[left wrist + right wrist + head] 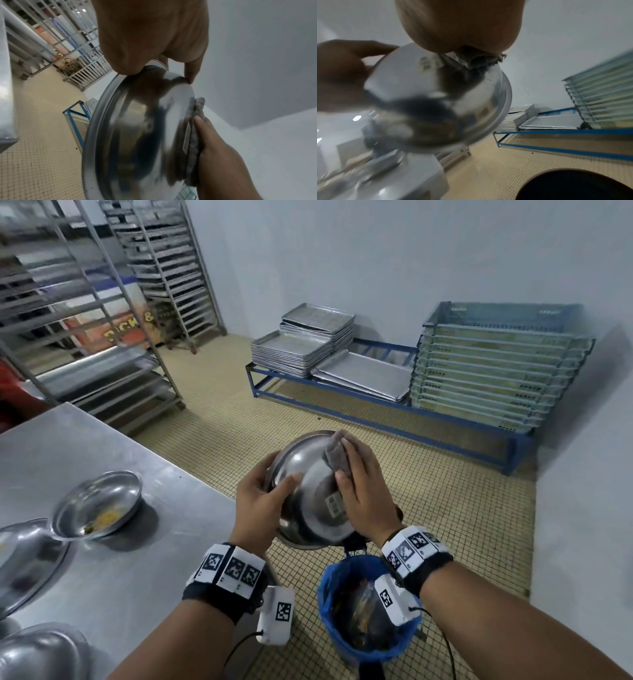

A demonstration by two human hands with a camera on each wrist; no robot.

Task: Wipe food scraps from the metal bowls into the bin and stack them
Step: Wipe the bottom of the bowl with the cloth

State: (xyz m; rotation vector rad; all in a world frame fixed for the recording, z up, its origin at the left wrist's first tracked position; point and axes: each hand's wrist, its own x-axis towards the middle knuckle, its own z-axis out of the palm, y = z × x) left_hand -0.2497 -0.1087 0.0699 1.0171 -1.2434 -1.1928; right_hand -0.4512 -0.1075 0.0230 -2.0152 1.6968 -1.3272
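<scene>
2 hands (pixel 308 494) on tilted bowl (pixel 308 474), right pressing cloth (pixel 337 455)

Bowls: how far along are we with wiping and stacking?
Done: no finished stack is identifiable. In hand: the left hand grips a tilted metal bowl, outside facing the camera, above the blue-lined bin; the right hand presses a grey cloth on it. Left: the dirty bowl on the steel table holds yellow scraps.
</scene>
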